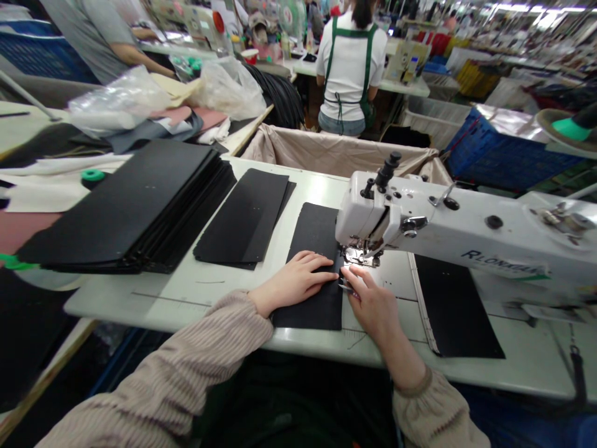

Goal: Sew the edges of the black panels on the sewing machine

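A black flat panel (pixel 313 239) lies on the white table under the head of a white sewing machine (pixel 448 227). My left hand (pixel 298 279) rests flat on the panel, fingers spread, just left of the presser foot (pixel 359 256). My right hand (pixel 370 298) touches the panel's right edge right at the needle area, fingertips pinched close to the foot. Whether the right fingers hold a small tool I cannot tell.
A thick stack of black panels (pixel 135 205) sits at the left and a smaller pile (pixel 247 214) beside it. Another black piece (pixel 454 305) lies under the machine arm. A cloth-lined bin (pixel 336 152) stands behind the table. Two people work at far tables.
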Tool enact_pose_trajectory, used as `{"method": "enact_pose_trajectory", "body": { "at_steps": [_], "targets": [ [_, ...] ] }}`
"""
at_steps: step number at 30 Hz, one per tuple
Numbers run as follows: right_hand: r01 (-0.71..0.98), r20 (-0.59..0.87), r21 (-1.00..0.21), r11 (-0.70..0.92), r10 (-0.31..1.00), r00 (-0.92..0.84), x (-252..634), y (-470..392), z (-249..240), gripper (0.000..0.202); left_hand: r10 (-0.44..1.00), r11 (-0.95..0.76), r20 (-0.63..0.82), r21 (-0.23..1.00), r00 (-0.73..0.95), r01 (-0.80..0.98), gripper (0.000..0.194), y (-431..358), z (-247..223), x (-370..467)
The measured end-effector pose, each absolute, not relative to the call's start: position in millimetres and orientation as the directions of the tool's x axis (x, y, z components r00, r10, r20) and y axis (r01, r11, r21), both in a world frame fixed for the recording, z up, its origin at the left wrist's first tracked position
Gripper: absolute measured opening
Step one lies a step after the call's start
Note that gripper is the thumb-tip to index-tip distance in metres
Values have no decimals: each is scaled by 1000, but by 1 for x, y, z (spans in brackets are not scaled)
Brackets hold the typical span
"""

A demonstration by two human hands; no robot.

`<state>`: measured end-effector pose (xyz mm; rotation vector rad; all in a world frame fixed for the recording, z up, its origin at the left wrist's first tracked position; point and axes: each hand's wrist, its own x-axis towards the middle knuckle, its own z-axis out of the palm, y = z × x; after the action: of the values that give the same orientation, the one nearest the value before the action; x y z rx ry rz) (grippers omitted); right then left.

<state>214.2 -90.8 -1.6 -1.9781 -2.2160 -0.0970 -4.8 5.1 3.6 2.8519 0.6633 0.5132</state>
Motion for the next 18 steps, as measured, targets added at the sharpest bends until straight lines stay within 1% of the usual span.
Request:
{"method": "enact_pose_trajectory", "body": {
  "at_steps": [18],
  "targets": [
    [989, 192, -70, 132, 974, -117, 214, -91, -5, 49, 465, -882, 298, 231, 833, 410, 38, 4, 1, -4]
  ]
}}
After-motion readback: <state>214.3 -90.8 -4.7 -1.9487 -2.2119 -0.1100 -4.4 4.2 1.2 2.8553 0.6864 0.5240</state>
